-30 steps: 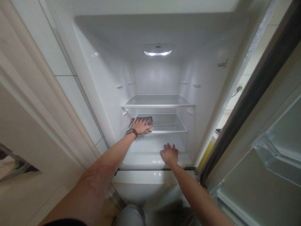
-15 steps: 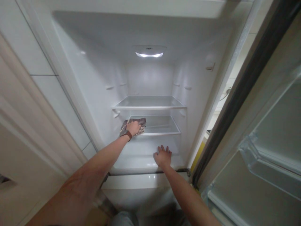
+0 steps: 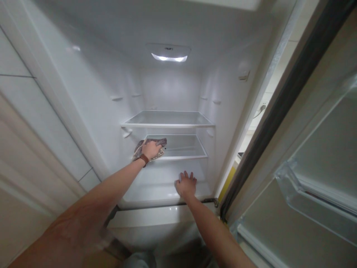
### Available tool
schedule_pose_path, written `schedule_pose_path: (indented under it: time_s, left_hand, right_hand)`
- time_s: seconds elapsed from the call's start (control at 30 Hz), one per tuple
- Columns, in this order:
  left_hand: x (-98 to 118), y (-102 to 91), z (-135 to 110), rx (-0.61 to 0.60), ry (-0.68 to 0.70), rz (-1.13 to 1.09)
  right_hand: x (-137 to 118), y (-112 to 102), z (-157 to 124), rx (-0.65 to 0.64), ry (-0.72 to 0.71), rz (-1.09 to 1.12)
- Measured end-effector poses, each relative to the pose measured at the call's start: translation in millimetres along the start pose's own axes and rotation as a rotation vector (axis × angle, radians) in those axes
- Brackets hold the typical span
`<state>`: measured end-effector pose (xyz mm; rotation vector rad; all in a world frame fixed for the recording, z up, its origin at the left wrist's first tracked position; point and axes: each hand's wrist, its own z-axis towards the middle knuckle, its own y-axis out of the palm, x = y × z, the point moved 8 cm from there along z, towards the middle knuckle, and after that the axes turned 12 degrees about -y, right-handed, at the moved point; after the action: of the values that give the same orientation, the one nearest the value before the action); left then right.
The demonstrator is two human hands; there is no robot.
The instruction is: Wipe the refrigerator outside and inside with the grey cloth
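Note:
Inside an open fridge, my left hand (image 3: 151, 149) presses a crumpled grey-brown patterned cloth (image 3: 138, 149) onto the left part of the lower glass shelf (image 3: 186, 146). Its fingers are bent over the cloth, and a brown band circles the wrist. My right hand (image 3: 186, 185) rests with spread fingers on the white fridge floor (image 3: 156, 190), below and to the right of that shelf, holding nothing. A small dark speck lies on the glass just right of the cloth.
Above sits an upper glass shelf (image 3: 169, 118), lit by a ceiling lamp (image 3: 169, 58). The swung-open door with a clear door bin (image 3: 312, 201) stands at the right, edged by a dark seal (image 3: 267, 111). Shelf supports (image 3: 116, 98) jut from the side walls.
The view has shifted slightly, so the fridge interior sits further left in the picture. My left hand stays on the cloth at the shelf's left, and my right hand keeps its place on the floor.

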<state>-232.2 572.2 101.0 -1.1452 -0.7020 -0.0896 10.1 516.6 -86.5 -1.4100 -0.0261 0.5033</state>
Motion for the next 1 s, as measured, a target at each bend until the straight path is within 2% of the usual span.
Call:
schedule_pose_path:
  time_s: [0.1, 0.17, 0.23, 0.27, 0.33, 0.4, 0.43, 0.5, 0.57, 0.63, 0.77, 0.83, 1.0]
  left_hand:
    - [10, -2.8, 4, 0.027, -0.007, -0.305]
    - [34, 5.2, 5, 0.043, -0.007, -0.396]
    - [72, 20.2, 2, 0.052, -0.003, -0.539]
    - [93, 30.0, -2, 0.041, -0.015, -0.725]
    - [147, 53.9, -16, -0.036, 0.063, -0.975]
    - [201, 74.1, -37, -0.098, 0.221, -1.068]
    - [221, 81.5, -47, -0.101, 0.288, -1.086]
    - [242, 90.6, -60, -0.033, 0.349, -1.089]
    - [248, 95.1, -61, 0.011, 0.395, -1.064]
    - [244, 100.4, -50, -0.021, 0.391, -1.042]
    - [220, 110.9, -19, -0.084, 0.191, -1.07]
    - [214, 111.5, -18, -0.07, 0.14, -1.139]
    - [232, 101.8, -46, -0.068, 0.371, -1.167]
  right_hand:
    - [-1, 0, 0, 0.009, -0.002, -0.008]
    - [-1, 0, 0, 0.009, 0.0, -0.013]
    - [-2, -2, -1, 0.021, -0.003, -0.011]
    - [-2, -2, -1, 0.027, -0.002, -0.009]
    - [-2, -3, -1, 0.027, 0.008, -0.004]
    - [0, -4, -1, 0.01, 0.025, 0.008]
    - [0, -4, -2, -0.003, 0.026, 0.013]
    - [-1, -4, -1, -0.026, 0.008, 0.014]
    - [-3, -5, -1, -0.036, -0.011, 0.013]
    - [-2, -6, -1, -0.03, -0.003, 0.029]
    - [0, -4, 0, -0.013, 0.032, 0.056]
    - [0, -3, 0, -0.017, 0.039, 0.044]
    - [-1, -3, 0, -0.047, 0.016, 0.013]
